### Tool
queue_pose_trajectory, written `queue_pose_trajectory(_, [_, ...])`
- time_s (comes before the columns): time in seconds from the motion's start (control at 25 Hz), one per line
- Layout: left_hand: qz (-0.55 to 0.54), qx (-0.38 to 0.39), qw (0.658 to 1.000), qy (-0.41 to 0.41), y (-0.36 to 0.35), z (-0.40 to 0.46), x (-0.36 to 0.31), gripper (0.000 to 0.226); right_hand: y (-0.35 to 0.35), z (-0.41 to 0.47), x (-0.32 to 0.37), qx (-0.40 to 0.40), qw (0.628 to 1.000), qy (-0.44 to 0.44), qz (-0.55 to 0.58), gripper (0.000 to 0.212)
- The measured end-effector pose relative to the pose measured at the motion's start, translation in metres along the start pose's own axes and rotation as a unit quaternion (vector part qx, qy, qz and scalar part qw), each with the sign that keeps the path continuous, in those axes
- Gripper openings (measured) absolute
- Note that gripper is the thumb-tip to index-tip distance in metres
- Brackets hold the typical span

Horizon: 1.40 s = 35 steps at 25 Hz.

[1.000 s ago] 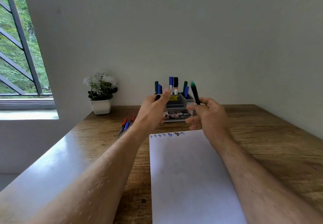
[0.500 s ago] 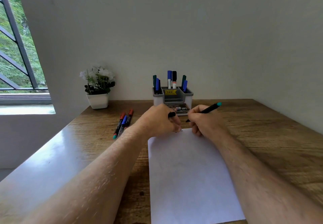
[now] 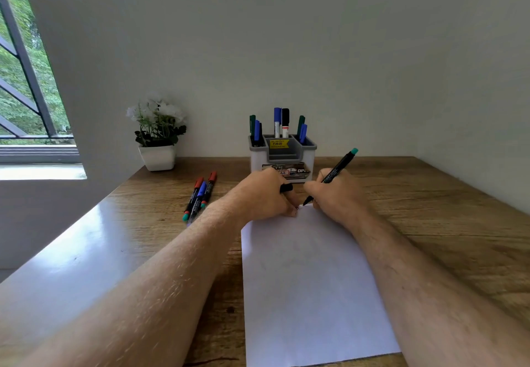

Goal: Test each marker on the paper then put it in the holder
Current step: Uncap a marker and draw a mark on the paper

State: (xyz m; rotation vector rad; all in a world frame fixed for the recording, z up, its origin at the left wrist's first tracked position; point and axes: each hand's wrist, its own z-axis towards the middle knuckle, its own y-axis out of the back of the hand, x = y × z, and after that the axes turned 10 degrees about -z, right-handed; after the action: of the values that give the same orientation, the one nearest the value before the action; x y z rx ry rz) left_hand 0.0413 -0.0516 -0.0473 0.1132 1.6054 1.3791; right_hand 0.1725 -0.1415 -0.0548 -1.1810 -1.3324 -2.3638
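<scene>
My right hand (image 3: 335,194) grips a black marker with a teal end (image 3: 338,168), its tip down at the top edge of the white paper (image 3: 309,280). My left hand (image 3: 263,194) rests on the paper's top left corner, closed around the marker's black cap (image 3: 286,187). The grey and white holder (image 3: 282,156) stands just behind both hands with several markers upright in it. Three markers (image 3: 199,196), two with red caps and one blue, lie side by side on the table to the left of my left hand.
A white pot with white flowers (image 3: 157,134) sits at the back left of the wooden table (image 3: 430,223), near the wall. A window opens at the far left. The wall runs close behind the holder and along the right.
Both hands came down from in front of the holder to the top of the paper. The marker swung from upright to slanted, tip on the sheet.
</scene>
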Motion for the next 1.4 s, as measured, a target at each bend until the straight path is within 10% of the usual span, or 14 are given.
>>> queue_pose_trajectory(1.28, [-0.020,-0.008,1.000,-0.021,-0.0001,-0.0016,0.0045,0.017,-0.0044,0.0047,-0.0066,-0.042,0.999,0.012,0.006,0.028])
queue_pose_trajectory(1.4, [-0.151,-0.031,0.988,-0.015,0.0046,-0.0052,0.0057,0.019,-0.0042,0.0066,-0.0033,-0.049,0.996,0.036,0.061,0.024])
